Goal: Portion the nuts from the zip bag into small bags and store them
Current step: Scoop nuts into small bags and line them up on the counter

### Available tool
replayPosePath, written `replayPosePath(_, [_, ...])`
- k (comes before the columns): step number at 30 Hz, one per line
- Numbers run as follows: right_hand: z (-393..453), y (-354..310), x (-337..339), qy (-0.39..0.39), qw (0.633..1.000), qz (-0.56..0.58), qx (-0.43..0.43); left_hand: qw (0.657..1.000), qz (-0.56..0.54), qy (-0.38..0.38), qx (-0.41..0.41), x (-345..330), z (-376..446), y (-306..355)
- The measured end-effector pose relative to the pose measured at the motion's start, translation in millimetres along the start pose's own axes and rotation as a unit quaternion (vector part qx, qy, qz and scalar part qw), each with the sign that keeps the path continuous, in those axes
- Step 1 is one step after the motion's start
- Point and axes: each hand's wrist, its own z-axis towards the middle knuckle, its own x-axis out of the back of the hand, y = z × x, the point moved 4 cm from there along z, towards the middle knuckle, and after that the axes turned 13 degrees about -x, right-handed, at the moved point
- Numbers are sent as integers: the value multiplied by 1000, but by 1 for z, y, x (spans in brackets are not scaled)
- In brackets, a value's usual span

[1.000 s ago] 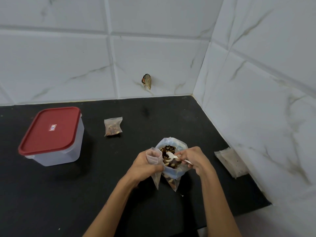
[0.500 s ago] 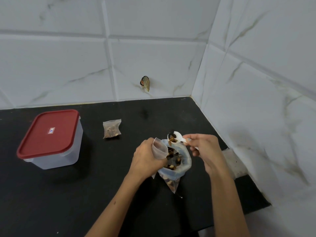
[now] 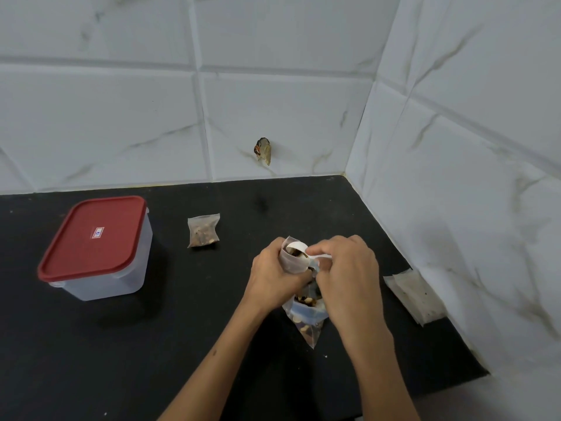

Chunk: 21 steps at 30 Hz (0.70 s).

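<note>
left hand (image 3: 274,273) curled round small bag (image 3: 293,259), propping its mouth open to take nuts | right hand (image 3: 346,275) pinches white spoon (image 3: 299,249), bowl tipped into that mouth | zip bag (image 3: 308,319) directly beneath, likely catching spills | filled bag (image 3: 203,230) set aside near red-lidded container (image 3: 97,246), presumably storage | counter (image 3: 182,344)

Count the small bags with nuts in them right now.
2. One filled small bag lies on the counter right of the red-lidded container. One open small bag is gripped by the left hand. The flat stack by the right wall looks empty.
</note>
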Motion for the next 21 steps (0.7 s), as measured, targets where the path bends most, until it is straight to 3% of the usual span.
replayPosePath(7, [-3, -5, 3, 38, 999, 1, 28, 996, -78, 20, -29, -2, 2, 0])
replayPosePath(15, [2, -1, -5, 37, 999, 8, 26, 995, -73, 28, -62, -5, 2, 0])
replayPosePath(21, [5, 13, 7, 68, 985, 161, -7, 998, -48, 43, -21, 1, -2, -15])
